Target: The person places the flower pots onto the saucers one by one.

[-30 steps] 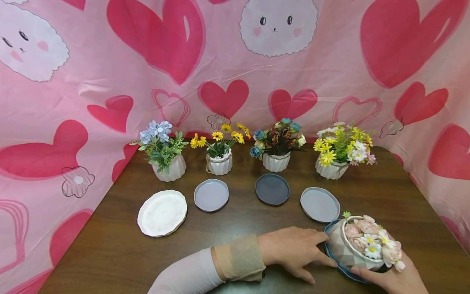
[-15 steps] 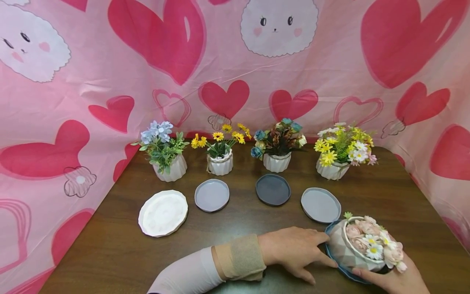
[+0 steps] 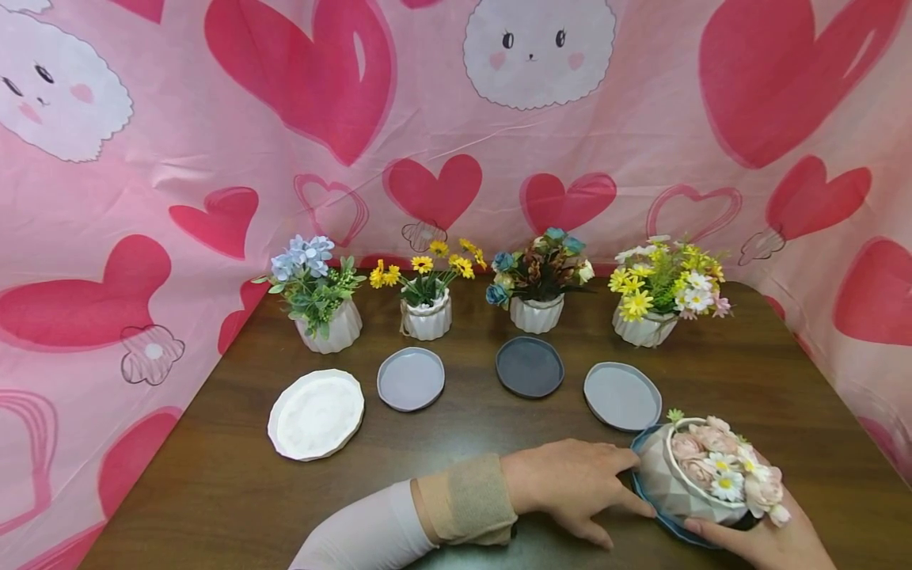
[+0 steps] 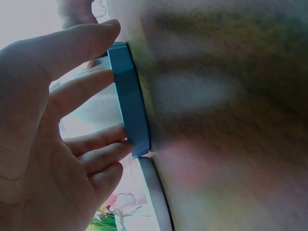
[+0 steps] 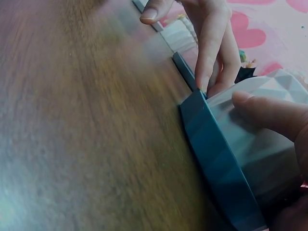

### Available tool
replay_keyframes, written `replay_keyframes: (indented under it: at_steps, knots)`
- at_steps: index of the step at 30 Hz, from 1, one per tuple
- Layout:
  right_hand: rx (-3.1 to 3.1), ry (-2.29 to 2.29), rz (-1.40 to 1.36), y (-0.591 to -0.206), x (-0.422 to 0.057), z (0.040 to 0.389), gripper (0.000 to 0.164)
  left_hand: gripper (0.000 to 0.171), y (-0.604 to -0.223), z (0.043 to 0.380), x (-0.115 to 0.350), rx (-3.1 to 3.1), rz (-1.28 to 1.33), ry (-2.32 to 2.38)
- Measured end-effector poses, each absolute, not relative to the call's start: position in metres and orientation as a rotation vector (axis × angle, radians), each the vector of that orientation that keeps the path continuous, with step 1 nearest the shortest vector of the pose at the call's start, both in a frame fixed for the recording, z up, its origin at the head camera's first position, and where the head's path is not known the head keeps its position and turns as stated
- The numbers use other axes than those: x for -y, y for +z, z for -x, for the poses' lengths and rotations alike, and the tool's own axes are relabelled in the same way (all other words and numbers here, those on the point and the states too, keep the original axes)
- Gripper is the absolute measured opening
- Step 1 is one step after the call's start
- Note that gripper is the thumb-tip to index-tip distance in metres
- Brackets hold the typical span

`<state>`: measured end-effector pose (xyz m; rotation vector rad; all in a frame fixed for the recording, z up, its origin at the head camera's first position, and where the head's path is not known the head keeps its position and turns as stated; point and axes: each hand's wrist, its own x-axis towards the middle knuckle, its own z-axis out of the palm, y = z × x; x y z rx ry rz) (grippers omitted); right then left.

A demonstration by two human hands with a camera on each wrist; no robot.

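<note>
Near the right edge of the table [image 3: 214, 491], on its near side, a right hand [image 3: 777, 538] grips a white faceted pot [image 3: 666, 483], the thumb across its near wall and the other fingers mostly hidden behind pale pink and white flowers [image 3: 712, 455]. The pot sits within the rim of a blue saucer [image 5: 216, 159]; I cannot tell whether it stands quite level. Opposite, a left hand [image 3: 577, 483] has its fingers extended and spread, some tips touching the saucer's side; a beige wristband [image 3: 473, 500] and a pale sleeve [image 3: 370, 530] follow behind it. Next comes a row of plates: a white one [image 3: 317, 413] toward the table's left edge, a light grey one [image 3: 623, 396] just beside the saucer, and, slightly farther in, a lavender-grey one [image 3: 411, 380] and a dark grey one [image 3: 530, 367]. Along the far edge stand four white pots, from left corner to right: blue flowers [image 3: 306, 257], yellow daisies [image 3: 423, 265], teal and brown blooms [image 3: 541, 265], then a yellow, white and pink bunch [image 3: 663, 285]. Beyond them hangs pink cloth [image 3: 427, 119] printed with red hearts.
</note>
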<state>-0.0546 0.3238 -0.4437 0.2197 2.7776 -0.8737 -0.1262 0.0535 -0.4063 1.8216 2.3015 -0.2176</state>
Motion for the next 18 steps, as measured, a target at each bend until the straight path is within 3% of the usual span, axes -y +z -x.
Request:
replay_keyframes:
  at_steps: [4,11,13,18]
  knots:
    - [-2.848,-0.908,-0.158,-0.447,-0.324,0.053,0.116,0.065,-0.406,0.126,-0.053,-2.305,-1.8,-0.214]
    - [-3.06,-1.291,0.383,-0.456,-0.324,0.05,0.116,0.065,-0.405,0.127,-0.053,-2.286,-1.799,-0.183]
    - [-3.054,-1.293,0.419,-0.458,-0.328,0.049,0.118,0.065,-0.406,0.127,-0.053,-2.285,-1.803,-0.186]
    - [-3.038,-1.092,0.202,-0.465,-0.35,0.045,0.111,0.065,-0.406,0.127,-0.053,-2.285,-1.802,-0.205]
